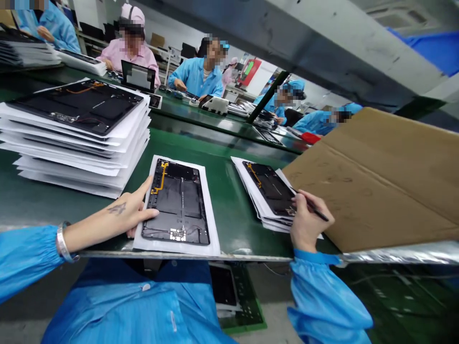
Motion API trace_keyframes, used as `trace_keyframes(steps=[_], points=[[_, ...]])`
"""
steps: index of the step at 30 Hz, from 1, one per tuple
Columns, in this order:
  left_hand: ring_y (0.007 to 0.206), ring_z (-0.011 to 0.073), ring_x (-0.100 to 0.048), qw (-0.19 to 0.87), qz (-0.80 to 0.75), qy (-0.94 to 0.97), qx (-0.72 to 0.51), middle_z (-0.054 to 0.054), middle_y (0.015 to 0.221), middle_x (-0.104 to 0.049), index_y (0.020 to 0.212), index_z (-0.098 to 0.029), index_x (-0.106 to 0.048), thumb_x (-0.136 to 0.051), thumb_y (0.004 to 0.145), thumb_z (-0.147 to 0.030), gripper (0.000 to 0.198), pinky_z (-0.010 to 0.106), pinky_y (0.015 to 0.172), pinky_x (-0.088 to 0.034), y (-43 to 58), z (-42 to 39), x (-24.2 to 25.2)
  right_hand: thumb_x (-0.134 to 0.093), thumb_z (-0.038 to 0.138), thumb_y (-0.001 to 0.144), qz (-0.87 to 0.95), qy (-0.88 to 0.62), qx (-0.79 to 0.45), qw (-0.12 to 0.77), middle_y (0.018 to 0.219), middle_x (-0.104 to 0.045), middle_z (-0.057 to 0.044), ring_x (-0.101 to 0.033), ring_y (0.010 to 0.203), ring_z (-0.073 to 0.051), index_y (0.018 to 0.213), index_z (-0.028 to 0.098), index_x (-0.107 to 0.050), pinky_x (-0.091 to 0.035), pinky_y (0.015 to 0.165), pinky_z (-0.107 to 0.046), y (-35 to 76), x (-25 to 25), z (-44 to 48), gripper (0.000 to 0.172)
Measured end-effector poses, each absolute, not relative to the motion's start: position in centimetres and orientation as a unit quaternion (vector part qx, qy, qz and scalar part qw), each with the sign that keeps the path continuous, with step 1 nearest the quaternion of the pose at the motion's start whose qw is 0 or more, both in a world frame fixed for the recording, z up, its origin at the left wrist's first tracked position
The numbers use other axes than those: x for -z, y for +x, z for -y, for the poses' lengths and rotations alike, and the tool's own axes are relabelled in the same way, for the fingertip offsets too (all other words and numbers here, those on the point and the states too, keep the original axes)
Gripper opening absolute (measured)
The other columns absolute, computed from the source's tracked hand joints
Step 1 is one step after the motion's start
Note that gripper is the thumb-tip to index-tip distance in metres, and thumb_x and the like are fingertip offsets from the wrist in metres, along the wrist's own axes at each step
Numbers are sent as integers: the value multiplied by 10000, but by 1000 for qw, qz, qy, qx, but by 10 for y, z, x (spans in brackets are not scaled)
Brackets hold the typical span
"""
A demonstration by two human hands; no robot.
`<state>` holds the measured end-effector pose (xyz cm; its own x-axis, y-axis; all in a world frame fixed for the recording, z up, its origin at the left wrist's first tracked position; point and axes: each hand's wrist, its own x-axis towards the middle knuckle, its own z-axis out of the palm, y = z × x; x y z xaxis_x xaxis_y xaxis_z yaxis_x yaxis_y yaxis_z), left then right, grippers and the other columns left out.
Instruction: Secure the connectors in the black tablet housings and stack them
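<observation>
My left hand [134, 210] rests at the left edge of a black tablet back housing [182, 200], thumb on its surface and index finger stretched along its side. An orange flex cable [163, 177] runs down the housing's upper left, and a small circuit board [178, 234] sits at its lower edge. The housing lies on a white sheet [211, 229]. My right hand [310, 215] is closed around a slim black pen-like tool [319, 213]. That hand is over the lower right corner of a second tablet housing [270, 186], which lies on a short stack of white sheets.
A tall stack of housings [86, 107] interleaved with white sheets [122, 162] stands on the left of the green bench [225, 200]. An opened cardboard box [387, 191] occupies the right. Across the bench several people [199, 76] work. A metal beam [287, 43] crosses overhead.
</observation>
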<state>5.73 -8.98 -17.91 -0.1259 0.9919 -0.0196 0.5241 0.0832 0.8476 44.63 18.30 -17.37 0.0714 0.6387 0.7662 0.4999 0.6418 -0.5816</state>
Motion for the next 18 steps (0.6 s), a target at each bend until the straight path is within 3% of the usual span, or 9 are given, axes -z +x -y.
trace_keyframes(steps=[3,5,8,12,18], points=[[443,160,-467,117,-686,649,-307,-42,543,-500,1597,-261,-283,-630,922,-464,786,238,488,-319,52,103,169,-653,422,915,691,-392,-97,600,902,-703,-42,-703,776,-252,1063,276,-748,-589,693,-450,412,180,-127,229],[514,167,-501,24,-701,661,-266,-8,622,-563,1522,-249,-455,-611,934,-406,628,248,556,-328,48,112,162,-617,355,955,717,-325,-125,604,876,-717,-36,-697,767,-234,1046,318,-773,-585,705,-435,386,184,-79,185],[729,188,-634,-11,-709,667,-230,36,893,-705,1288,-226,-657,-502,997,-327,345,259,682,-401,42,124,156,-662,251,929,807,-107,-148,561,835,-735,-25,-674,750,-222,1130,310,-768,-554,670,-403,349,185,-19,235],[823,151,-655,10,-677,698,-233,18,945,-700,1049,-173,-671,-501,1018,-228,182,242,730,-446,44,140,156,-656,97,915,853,-60,-261,448,933,-742,-51,-661,845,-196,1140,172,-728,-547,777,-382,312,190,23,249],[883,107,-632,62,-608,747,-259,12,995,-643,1075,-181,-623,-530,1026,-199,107,206,787,-467,54,142,171,-633,29,903,865,-59,-279,413,942,-718,-72,-623,911,-201,1120,140,-692,-537,819,-381,285,199,35,251]])
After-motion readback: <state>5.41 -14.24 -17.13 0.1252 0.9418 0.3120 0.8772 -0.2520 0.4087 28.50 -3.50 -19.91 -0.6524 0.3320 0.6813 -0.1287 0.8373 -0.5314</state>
